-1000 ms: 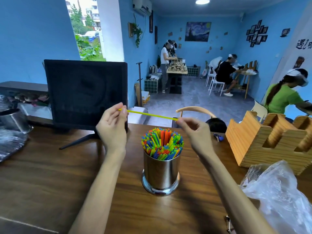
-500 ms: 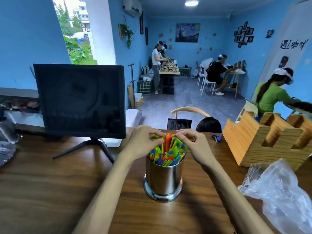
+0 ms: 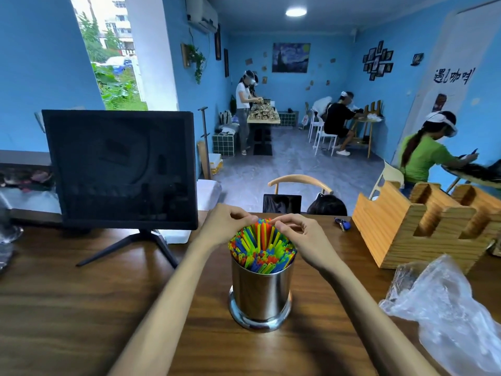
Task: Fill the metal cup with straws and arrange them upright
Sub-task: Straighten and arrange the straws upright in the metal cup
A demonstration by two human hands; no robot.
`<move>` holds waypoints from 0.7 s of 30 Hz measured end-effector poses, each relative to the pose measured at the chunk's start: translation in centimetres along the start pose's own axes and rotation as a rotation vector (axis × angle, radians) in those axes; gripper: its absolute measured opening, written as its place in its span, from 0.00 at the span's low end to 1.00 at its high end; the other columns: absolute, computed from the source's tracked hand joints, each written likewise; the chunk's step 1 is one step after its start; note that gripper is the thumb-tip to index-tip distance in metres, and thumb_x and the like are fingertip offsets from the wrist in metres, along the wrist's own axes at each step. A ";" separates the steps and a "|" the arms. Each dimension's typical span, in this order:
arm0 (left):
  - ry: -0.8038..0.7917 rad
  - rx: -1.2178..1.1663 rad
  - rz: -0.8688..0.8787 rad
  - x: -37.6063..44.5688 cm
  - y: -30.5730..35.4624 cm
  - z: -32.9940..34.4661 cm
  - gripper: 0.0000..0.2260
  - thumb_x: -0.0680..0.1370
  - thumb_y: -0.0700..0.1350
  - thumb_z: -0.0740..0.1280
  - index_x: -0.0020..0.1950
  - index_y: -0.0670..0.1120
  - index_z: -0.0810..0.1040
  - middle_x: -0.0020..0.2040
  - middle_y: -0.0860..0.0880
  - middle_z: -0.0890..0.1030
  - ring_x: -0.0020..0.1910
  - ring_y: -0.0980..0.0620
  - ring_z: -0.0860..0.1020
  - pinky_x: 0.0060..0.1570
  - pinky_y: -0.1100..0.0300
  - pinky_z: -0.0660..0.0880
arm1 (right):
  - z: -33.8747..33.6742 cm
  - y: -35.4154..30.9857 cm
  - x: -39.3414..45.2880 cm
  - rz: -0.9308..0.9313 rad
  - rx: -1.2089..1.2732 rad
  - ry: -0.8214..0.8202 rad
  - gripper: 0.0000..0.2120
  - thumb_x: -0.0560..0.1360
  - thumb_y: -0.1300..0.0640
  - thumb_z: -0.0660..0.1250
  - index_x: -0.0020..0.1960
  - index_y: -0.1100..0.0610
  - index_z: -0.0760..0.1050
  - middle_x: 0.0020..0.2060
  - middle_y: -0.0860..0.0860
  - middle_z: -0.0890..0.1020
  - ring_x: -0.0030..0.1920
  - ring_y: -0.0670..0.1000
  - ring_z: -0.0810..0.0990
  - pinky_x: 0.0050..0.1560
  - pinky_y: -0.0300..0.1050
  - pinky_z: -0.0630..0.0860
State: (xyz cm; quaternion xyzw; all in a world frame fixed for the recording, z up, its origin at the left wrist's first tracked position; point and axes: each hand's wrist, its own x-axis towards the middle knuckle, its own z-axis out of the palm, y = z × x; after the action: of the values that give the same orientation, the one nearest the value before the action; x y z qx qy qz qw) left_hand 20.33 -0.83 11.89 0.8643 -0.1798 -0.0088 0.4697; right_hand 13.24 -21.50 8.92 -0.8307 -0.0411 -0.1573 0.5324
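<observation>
arms: both bare to frame edge | left hand (image 3: 225, 226), right hand (image 3: 301, 237): ungloved (no sleeves showing)

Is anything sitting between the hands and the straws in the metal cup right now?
Nothing visible. The left hand and right hand are already at the far tops of the straws standing in the metal cup, with no other object between them.

Head view: one wide-angle camera, worn on the person's head, directed forward and down across the wooden worktop (image 3: 81, 308). Both forearms are seen entering from the bottom edge (near range). The metal cup (image 3: 260, 291) is framed at centre, close. The room beyond is taken in up to the ceiling. No second view is supplied.
</observation>
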 end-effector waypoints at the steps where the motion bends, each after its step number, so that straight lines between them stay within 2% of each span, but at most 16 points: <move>1: 0.016 -0.002 -0.002 0.1 -0.1 -0.2 0.07 0.75 0.53 0.76 0.46 0.51 0.88 0.39 0.57 0.86 0.41 0.61 0.84 0.47 0.58 0.82 | -0.1 0.0 0.1 0.005 -0.003 -0.005 0.06 0.81 0.52 0.69 0.51 0.48 0.85 0.49 0.45 0.86 0.51 0.45 0.84 0.56 0.53 0.82; 3: 0.040 -0.028 0.000 0.0 0.1 -0.5 0.08 0.73 0.53 0.78 0.44 0.50 0.88 0.39 0.55 0.87 0.40 0.59 0.85 0.46 0.57 0.83 | 0.0 0.0 0.2 0.014 -0.014 0.001 0.07 0.81 0.49 0.68 0.52 0.47 0.84 0.50 0.45 0.86 0.53 0.44 0.84 0.58 0.53 0.81; 7: 0.031 -0.081 0.028 -0.2 1.2 -1.0 0.08 0.71 0.52 0.79 0.41 0.48 0.88 0.38 0.53 0.86 0.41 0.53 0.85 0.46 0.54 0.81 | 0.2 -0.5 0.3 0.029 -0.071 0.093 0.12 0.81 0.44 0.66 0.57 0.48 0.82 0.57 0.43 0.81 0.59 0.42 0.79 0.60 0.44 0.75; 10: 0.136 -0.086 0.187 -0.7 2.5 -1.5 0.04 0.72 0.51 0.78 0.41 0.52 0.88 0.38 0.56 0.86 0.41 0.55 0.82 0.47 0.51 0.78 | 0.1 -1.4 0.5 -0.056 -0.098 0.100 0.09 0.80 0.45 0.67 0.58 0.46 0.81 0.59 0.42 0.80 0.62 0.40 0.76 0.59 0.39 0.71; 11: 0.166 -0.122 0.256 -0.9 3.2 -1.8 0.01 0.73 0.49 0.77 0.43 0.53 0.88 0.39 0.56 0.86 0.42 0.55 0.83 0.47 0.50 0.79 | 0.1 -1.7 0.6 -0.098 -0.133 0.071 0.10 0.80 0.46 0.68 0.59 0.44 0.81 0.60 0.41 0.80 0.63 0.40 0.75 0.61 0.39 0.70; 13: 0.216 -0.218 0.367 -1.5 4.9 -2.3 0.03 0.75 0.45 0.75 0.46 0.54 0.87 0.42 0.56 0.87 0.45 0.53 0.84 0.48 0.53 0.81 | 0.4 -2.4 0.7 -0.159 -0.162 -0.026 0.12 0.80 0.45 0.69 0.63 0.44 0.79 0.61 0.40 0.81 0.65 0.40 0.75 0.66 0.42 0.70; 15: 0.263 -0.344 0.425 -1.6 6.4 -2.7 0.05 0.77 0.43 0.74 0.49 0.53 0.86 0.44 0.53 0.88 0.46 0.49 0.85 0.44 0.57 0.81 | 0.9 -3.1 0.7 -0.202 -0.125 -0.083 0.12 0.80 0.48 0.69 0.62 0.48 0.81 0.57 0.41 0.84 0.62 0.40 0.79 0.66 0.45 0.74; 17: 0.303 -0.489 0.429 -1.4 7.2 -3.0 0.05 0.77 0.41 0.73 0.51 0.50 0.86 0.44 0.51 0.88 0.43 0.47 0.85 0.39 0.61 0.79 | 1.2 -3.6 0.7 -0.230 -0.065 -0.089 0.09 0.81 0.52 0.68 0.59 0.53 0.82 0.50 0.45 0.87 0.55 0.44 0.83 0.62 0.47 0.77; 19: 0.334 -0.623 0.393 -1.1 7.1 -3.2 0.06 0.78 0.40 0.72 0.54 0.46 0.85 0.45 0.48 0.88 0.39 0.51 0.82 0.37 0.63 0.78 | 1.1 -3.8 0.8 -0.239 0.001 -0.080 0.07 0.82 0.55 0.68 0.56 0.55 0.83 0.44 0.49 0.87 0.50 0.46 0.85 0.57 0.48 0.80; 21: 0.346 -0.746 0.342 -0.9 6.6 -3.3 0.07 0.80 0.39 0.70 0.57 0.44 0.84 0.48 0.45 0.88 0.37 0.53 0.80 0.40 0.63 0.78 | 0.6 -4.1 0.7 -0.225 0.122 -0.061 0.05 0.81 0.59 0.69 0.54 0.56 0.82 0.40 0.52 0.86 0.45 0.48 0.86 0.53 0.47 0.81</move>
State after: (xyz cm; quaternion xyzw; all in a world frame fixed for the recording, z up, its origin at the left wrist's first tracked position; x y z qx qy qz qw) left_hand 18.15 -1.10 18.97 0.5824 -0.2237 0.1497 0.7671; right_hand 13.09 -19.27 12.54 -0.7913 -0.1599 -0.1878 0.5595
